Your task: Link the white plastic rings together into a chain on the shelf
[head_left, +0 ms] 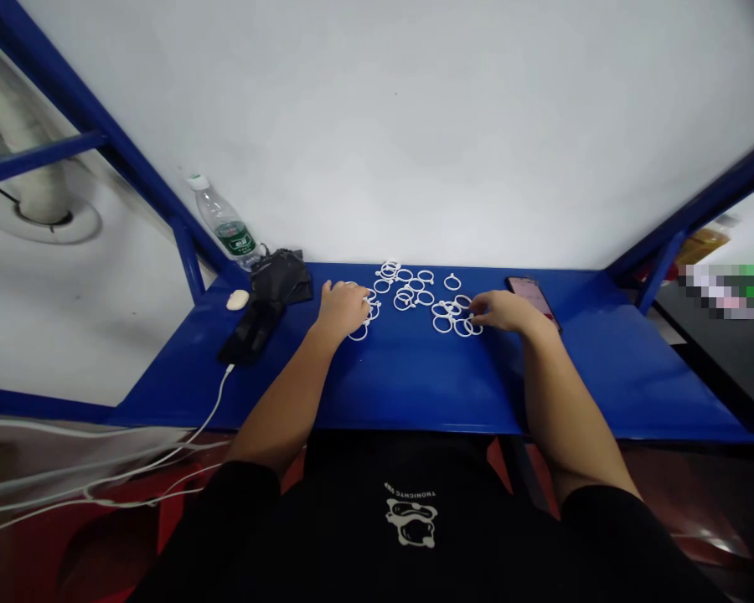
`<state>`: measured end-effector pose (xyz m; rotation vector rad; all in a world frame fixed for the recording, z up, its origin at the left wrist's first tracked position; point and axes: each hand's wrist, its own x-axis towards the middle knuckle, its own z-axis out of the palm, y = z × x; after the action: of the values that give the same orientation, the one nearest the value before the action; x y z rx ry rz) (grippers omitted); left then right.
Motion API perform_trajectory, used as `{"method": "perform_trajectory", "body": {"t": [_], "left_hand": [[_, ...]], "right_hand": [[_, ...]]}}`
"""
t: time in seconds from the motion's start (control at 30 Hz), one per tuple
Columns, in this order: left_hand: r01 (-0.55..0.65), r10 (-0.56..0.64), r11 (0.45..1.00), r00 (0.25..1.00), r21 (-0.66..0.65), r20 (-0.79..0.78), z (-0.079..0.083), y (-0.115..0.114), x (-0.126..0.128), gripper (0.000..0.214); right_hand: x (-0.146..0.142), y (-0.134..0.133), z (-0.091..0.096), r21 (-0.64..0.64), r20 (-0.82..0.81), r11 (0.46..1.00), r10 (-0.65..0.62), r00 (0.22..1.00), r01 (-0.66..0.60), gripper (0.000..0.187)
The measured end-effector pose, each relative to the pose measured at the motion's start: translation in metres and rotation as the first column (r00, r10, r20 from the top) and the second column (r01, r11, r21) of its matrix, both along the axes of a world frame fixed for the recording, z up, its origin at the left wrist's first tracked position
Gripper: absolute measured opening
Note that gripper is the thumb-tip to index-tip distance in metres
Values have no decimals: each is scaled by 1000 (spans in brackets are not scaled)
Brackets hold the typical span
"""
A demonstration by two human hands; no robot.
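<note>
Several white plastic rings [415,289] lie scattered on a blue metal table [415,377], near its back edge. My left hand [343,308] rests knuckles up at the left of the rings, fingers curled over a few of them [364,322]. My right hand [503,310] lies at the right of the pile, its fingertips pinched together on a ring [462,325] in the near cluster. What sits under either palm is hidden.
A phone with a lit screen [534,300] lies just right of my right hand. At the left are a black pouch [280,276], a black device [248,335] with a white cable [207,414], a small beige object [237,299] and a water bottle [226,222]. White wall behind.
</note>
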<state>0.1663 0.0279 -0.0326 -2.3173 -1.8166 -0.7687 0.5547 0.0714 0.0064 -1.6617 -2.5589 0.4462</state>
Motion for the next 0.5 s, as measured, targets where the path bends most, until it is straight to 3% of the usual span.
{"method": "perform_trajectory", "body": {"t": [0.1, 0.23, 0.37, 0.5], "left_hand": [[59, -65, 996, 993, 73, 95, -3, -1, 8, 18], [192, -200, 979, 970, 72, 137, 6, -12, 30, 14], [397, -398, 917, 899, 45, 185, 14, -31, 53, 16], [468, -461, 883, 865, 14, 197, 13, -42, 67, 19]], "right_hand": [[-3, 1, -6, -1, 7, 999, 55, 998, -54, 9], [-10, -5, -2, 23, -38, 998, 54, 998, -53, 6], [-26, -18, 9, 104, -219, 986, 150, 964, -130, 8], [-61, -40, 9, 191, -415, 967, 237, 878, -171, 9]]}}
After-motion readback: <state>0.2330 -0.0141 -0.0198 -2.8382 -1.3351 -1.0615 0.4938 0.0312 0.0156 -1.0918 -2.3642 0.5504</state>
